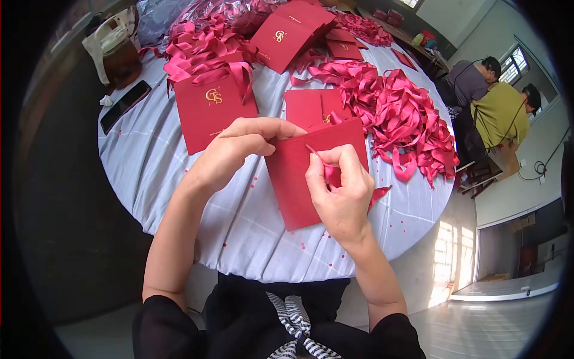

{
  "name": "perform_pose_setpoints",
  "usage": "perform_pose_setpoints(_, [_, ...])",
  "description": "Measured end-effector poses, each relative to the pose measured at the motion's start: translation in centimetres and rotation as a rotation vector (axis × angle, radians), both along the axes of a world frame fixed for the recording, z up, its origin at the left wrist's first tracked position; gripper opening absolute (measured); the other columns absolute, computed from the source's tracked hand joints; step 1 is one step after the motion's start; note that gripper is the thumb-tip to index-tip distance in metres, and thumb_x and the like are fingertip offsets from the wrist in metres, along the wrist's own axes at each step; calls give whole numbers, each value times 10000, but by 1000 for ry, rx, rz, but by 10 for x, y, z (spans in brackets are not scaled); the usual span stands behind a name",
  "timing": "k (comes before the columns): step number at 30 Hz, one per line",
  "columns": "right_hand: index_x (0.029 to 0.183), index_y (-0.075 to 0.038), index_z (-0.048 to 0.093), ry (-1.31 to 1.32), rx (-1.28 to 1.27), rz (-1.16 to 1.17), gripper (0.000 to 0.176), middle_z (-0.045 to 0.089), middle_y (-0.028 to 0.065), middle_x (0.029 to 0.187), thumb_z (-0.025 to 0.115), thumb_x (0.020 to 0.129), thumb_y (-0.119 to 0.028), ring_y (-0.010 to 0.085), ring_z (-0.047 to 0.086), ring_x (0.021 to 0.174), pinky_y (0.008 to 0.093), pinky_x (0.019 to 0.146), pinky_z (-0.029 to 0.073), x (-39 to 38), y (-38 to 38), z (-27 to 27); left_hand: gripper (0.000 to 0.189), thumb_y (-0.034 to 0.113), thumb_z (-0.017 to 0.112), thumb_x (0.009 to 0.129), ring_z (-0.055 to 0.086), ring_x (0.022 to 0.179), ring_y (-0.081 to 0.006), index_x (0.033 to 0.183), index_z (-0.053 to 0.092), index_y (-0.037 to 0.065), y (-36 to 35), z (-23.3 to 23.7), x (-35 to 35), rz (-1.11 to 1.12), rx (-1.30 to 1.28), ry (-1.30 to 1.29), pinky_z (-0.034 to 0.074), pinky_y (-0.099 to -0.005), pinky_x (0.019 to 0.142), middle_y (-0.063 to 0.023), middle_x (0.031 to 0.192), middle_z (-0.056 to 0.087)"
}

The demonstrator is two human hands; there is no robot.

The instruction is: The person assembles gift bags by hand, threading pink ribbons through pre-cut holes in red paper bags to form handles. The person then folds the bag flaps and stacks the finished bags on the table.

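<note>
A red paper bag is held up in front of me over the cloth-covered table. My left hand grips its top edge at the left corner, with some fingers hidden inside the opening. Near the upper middle of the bag's face, my right hand pinches a thin pink-red ribbon between thumb and forefinger. The ribbon's tip lies against the bag just under its top edge, and more of it is bunched in the palm. Just behind lies another red bag with part of a gold logo.
Heaps of pink ribbon lie at the right and back left. A red bag with a gold logo rests at the left, beside a phone. More red bags stand at the back. Two people sit beyond the table's right side.
</note>
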State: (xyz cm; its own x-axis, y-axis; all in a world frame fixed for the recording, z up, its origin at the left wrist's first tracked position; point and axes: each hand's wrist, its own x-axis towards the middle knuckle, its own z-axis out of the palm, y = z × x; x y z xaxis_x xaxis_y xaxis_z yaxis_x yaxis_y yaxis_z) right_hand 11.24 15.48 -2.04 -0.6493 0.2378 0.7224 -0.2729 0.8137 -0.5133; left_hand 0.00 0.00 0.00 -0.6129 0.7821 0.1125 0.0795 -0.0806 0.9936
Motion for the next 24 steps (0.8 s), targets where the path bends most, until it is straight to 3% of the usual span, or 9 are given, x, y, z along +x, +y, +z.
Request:
perform_pose_setpoints(3, [802, -2, 548, 24, 17, 10, 138, 596, 50, 669, 681, 795, 32, 100, 561, 530, 247, 480, 446, -1, 1, 0, 525, 120, 458, 674, 536, 1056, -149, 1134, 632, -63, 0, 1, -2, -3, -37, 36, 363, -254, 936, -116, 1099, 651])
perform_pose_setpoints(9, [797, -1, 550, 34, 11, 14, 137, 589, 51, 658, 682, 791, 36, 97, 562, 526, 240, 474, 444, -2, -1, -2, 427, 11, 491, 737, 571, 971, -126, 1137, 624, -57, 0, 0, 2, -15, -4, 21, 430, -269, 890, -81, 1065, 654])
perform_pose_setpoints(11, [744, -47, 507, 87, 11, 49, 192, 506, 38, 596, 689, 761, 13, 168, 518, 451, 307, 422, 429, -4, -3, -2, 387, -77, 535, 764, 587, 956, -119, 1140, 622, -45, 1, 0, 3, -37, -21, 172, 465, -269, 854, -71, 1063, 654])
perform_pose_setpoints(21, [728, -56, 491, 46, 101, 59, 207, 490, 33, 589, 685, 735, 16, 179, 513, 445, 309, 421, 429, 0, -7, 0, 378, -126, 571, 762, 593, 884, -143, 1102, 659, 13, 6, 5, 15, 82, -29, 453, 478, -284, 777, -68, 943, 620])
perform_pose_setpoints(24, [727, -55, 490, 40, 94, 22, 211, 502, 35, 593, 689, 735, 12, 181, 518, 447, 316, 423, 432, 4, -10, 1, 355, -116, 586, 738, 595, 821, -203, 1064, 659, 0, 8, 7, 22, 167, 3, 604, 470, -303, 723, -96, 879, 588])
